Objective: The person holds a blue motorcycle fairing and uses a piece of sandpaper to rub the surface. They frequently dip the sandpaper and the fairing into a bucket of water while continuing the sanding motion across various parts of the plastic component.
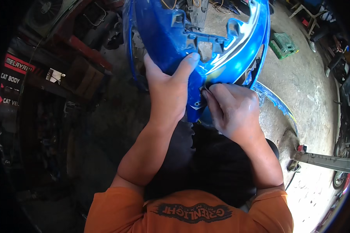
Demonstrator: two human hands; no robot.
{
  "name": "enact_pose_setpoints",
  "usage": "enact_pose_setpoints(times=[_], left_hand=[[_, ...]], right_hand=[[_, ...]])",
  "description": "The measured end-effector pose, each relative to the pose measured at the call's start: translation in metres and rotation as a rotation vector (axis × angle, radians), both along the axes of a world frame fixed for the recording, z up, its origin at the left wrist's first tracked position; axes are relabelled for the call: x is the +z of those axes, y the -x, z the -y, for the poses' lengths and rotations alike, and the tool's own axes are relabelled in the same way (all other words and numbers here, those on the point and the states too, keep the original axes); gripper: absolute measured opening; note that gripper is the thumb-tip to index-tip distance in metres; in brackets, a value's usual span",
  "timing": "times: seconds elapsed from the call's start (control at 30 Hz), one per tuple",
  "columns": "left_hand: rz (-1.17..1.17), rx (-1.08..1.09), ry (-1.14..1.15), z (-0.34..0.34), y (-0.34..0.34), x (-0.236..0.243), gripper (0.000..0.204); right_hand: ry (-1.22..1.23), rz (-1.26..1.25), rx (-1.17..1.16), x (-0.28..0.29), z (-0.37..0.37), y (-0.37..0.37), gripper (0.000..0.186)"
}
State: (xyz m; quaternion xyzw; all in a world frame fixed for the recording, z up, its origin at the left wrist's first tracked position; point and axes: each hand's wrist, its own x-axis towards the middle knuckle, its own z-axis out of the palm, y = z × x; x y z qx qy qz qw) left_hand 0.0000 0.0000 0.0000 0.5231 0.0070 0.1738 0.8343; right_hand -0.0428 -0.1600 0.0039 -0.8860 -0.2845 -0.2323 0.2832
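Observation:
A glossy blue motorcycle body panel (155, 35) with white streaks, clip tabs and a narrow lower end stands in front of me, above my lap. My left hand (167, 87) is closed around its left side, the thumb lying over the face near the middle tabs. On the right edge of the narrow end, my right hand (237, 108) presses with its fingers curled and pinched together. Whatever those fingertips hold, if anything, is hidden. A dull yellowish patch shows on the paint just above them.
Behind my right hand, a curved blue strip (278, 101) lies on the concrete floor (315, 105). Farther right are a green case (284, 44), a chair (309, 15) and a grey metal beam (324, 161). Dark clutter and a sign (11, 79) fill the left.

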Motion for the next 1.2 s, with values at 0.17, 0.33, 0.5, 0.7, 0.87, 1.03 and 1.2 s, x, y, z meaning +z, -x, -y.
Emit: enact_pose_setpoints(times=[0.17, 0.33, 0.5, 0.7, 0.87, 1.03, 1.2], left_hand=[[0.03, -0.004, 0.004, -0.005, 0.001, 0.004, 0.054], [-0.012, 0.031, -0.04, -0.004, 0.002, -0.001, 0.055], [-0.004, -0.038, -0.023, -0.008, 0.0, -0.001, 0.07], [-0.013, -0.028, -0.078, -0.007, 0.002, 0.004, 0.059], [-0.035, -0.047, -0.102, -0.001, 0.003, -0.002, 0.07], [-0.008, -0.04, 0.019, 0.0, 0.0, 0.001, 0.058], [-0.036, 0.026, -0.067, 0.0, 0.004, -0.002, 0.059]], right_hand=[[0.037, -0.044, -0.005, 0.005, 0.001, 0.006, 0.012], [-0.018, 0.026, -0.105, 0.003, -0.005, 0.007, 0.02], [0.016, -0.025, -0.084, 0.0, 0.0, 0.006, 0.021], [-0.003, -0.045, -0.081, -0.001, 0.001, 0.01, 0.021], [-0.072, 0.001, -0.146, -0.002, -0.006, 0.01, 0.02], [-0.03, -0.058, -0.113, -0.004, -0.001, 0.011, 0.02], [-0.065, -0.077, -0.139, 0.002, -0.003, 0.013, 0.021]])
